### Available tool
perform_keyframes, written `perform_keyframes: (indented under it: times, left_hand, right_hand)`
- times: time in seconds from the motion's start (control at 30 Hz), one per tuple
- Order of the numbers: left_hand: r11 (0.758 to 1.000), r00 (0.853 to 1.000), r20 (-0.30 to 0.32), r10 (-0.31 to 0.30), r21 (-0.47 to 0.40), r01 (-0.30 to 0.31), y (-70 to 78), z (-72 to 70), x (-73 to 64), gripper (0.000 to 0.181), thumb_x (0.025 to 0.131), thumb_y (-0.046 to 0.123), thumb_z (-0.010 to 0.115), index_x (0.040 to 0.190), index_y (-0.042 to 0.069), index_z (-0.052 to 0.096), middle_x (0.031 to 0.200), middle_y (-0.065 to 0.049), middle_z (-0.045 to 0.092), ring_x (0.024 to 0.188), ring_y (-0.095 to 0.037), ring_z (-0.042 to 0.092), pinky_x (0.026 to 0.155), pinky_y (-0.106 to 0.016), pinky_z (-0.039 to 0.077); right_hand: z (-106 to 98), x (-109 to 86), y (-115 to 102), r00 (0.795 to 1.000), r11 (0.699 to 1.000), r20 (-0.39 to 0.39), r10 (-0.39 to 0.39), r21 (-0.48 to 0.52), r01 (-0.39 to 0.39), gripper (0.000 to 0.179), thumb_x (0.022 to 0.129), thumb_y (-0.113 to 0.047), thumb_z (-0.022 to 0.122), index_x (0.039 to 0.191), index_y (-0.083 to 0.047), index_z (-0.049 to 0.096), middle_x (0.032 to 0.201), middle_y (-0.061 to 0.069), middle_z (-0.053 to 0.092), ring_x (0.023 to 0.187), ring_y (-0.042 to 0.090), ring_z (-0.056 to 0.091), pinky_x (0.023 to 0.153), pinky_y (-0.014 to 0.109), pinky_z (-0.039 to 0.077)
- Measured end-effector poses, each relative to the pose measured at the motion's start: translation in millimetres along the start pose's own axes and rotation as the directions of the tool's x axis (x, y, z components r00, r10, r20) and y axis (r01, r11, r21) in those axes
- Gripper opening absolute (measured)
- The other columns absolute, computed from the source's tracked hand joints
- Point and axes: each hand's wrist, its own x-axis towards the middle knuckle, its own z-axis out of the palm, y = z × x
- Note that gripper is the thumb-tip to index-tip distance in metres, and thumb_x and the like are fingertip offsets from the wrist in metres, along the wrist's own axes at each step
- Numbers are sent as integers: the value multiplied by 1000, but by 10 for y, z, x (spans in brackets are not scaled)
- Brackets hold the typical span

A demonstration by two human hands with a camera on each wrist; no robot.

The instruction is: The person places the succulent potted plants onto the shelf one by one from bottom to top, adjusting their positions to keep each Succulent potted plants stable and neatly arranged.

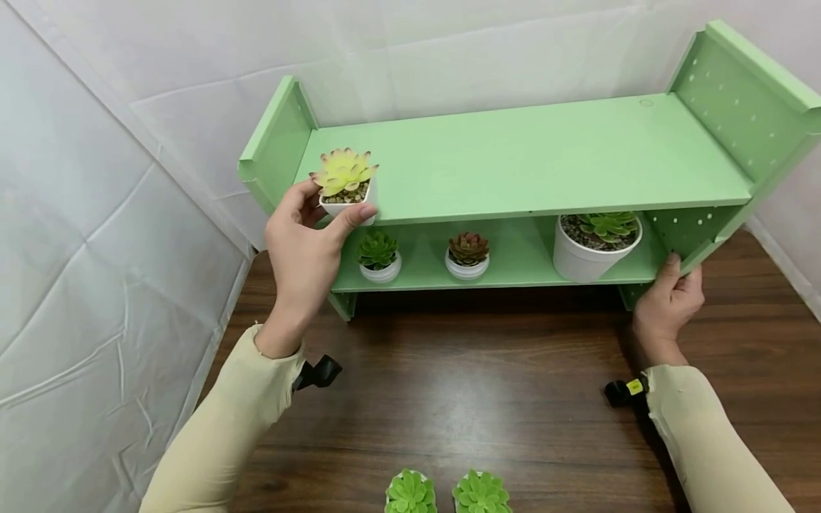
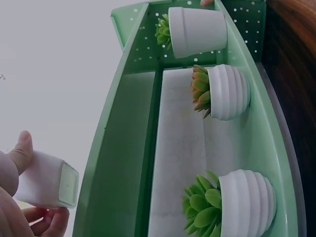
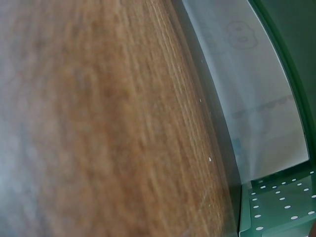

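My left hand [image 1: 306, 239] pinches a white square pot holding a yellow succulent with pink tips [image 1: 345, 172]. In the head view the pot overlaps the front left of the upper board of a green two-tier shelf [image 1: 513, 160]; the left wrist view shows the pot's underside [image 2: 68, 185]. At the far right, my right hand [image 1: 670, 303] grips the lower front edge of the shelf's side panel, its thumb on the inner side. On the lower board stand a small green succulent [image 1: 378, 251], a reddish succulent [image 1: 468, 249] and a larger potted succulent [image 1: 586, 246].
Two bright green succulents [image 1: 410, 491] stand at the near edge of the head view. The shelf rests on a dark wooden table [image 1: 462, 399]. White sheeting [image 1: 115, 235] hangs behind and to the left. The shelf's side panels [image 1: 744, 107] rise above the upper board.
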Motion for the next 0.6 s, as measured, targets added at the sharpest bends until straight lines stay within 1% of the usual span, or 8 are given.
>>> perform_keyframes:
  times: [0.2, 0.3, 0.37, 0.47, 0.53, 0.6]
  left_hand:
    - [998, 999, 23, -49, 39, 48, -40, 50, 53, 53, 73, 22, 90, 114, 0, 64, 115, -3, 62, 103, -14, 62, 94, -29, 48]
    - [996, 997, 37, -70, 49, 68, -52, 56, 63, 56, 73, 26, 90, 115, 1, 64, 117, -3, 61, 105, -14, 61, 94, -29, 47]
    - [995, 996, 44, -76, 63, 74, -57, 59, 66, 56, 73, 28, 89, 116, 1, 64, 118, -2, 61, 106, -13, 61, 94, -28, 47]
    - [994, 996, 47, -79, 82, 75, -66, 70, 78, 56, 74, 29, 89, 116, 1, 64, 118, -2, 60, 106, -12, 61, 94, -27, 47]
    - [993, 995, 48, -82, 87, 78, -68, 79, 89, 56, 74, 30, 89, 116, 1, 64, 116, -2, 61, 105, -12, 62, 92, -27, 48]
    - [992, 994, 48, -94, 89, 89, -66, 89, 103, 57, 73, 31, 89, 114, 2, 63, 113, -3, 61, 102, -12, 62, 90, -28, 49]
  right_hand:
    - [-19, -5, 44, 1000, 1000, 11, -4, 10, 4, 23, 102, -16, 53, 115, -11, 72, 101, 5, 71, 82, 9, 60, 77, 20, 43]
    - [-11, -5, 26, 1000, 1000, 3, 2, 7, -2, 23, 102, -16, 53, 114, -11, 72, 100, 5, 71, 82, 9, 60, 77, 20, 43]
    - [-2, -9, -17, 1000, 1000, -2, 1, 4, -1, 23, 102, -15, 53, 114, -9, 72, 101, 5, 70, 83, 8, 60, 77, 20, 43]
    - [14, -34, -159, 1000, 1000, -8, -1, 6, 1, 23, 102, -13, 52, 114, -6, 71, 100, 6, 70, 82, 6, 59, 77, 19, 42]
    - [20, -53, -254, 1000, 1000, -8, -4, 9, 4, 24, 102, -12, 52, 114, -5, 71, 99, 7, 70, 82, 6, 58, 77, 19, 42]
    - [24, -62, -303, 1000, 1000, -11, -3, 11, 3, 24, 102, -12, 52, 113, -3, 71, 99, 8, 69, 81, 5, 58, 77, 19, 42]
